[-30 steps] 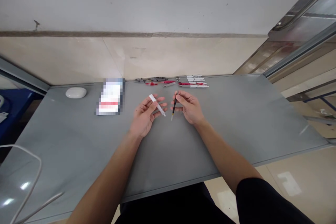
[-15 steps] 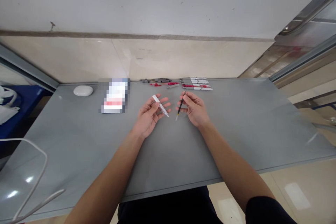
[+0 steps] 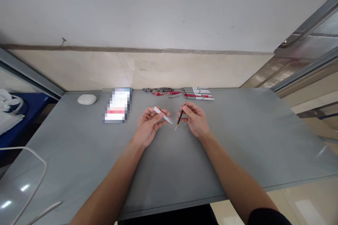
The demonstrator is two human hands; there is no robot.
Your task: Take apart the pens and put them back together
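Above the middle of the grey table (image 3: 237, 140), the left hand (image 3: 148, 128) lies palm up with thumb and fingers closed on a white pen barrel (image 3: 162, 115), its clear tip pointing right. Just beside it, the right hand (image 3: 196, 119) pinches a thin black refill (image 3: 180, 117) between thumb and fingertips, tip slanting down-left. At the far edge lie a row of white-and-red pens (image 3: 196, 93) and loose red and grey parts (image 3: 163, 92). A box (image 3: 118, 105) is pixelated, so no writing can be read anywhere. Since half a second ago the barrel has tipped flatter and its tip has closed on the refill's; both grips are unchanged.
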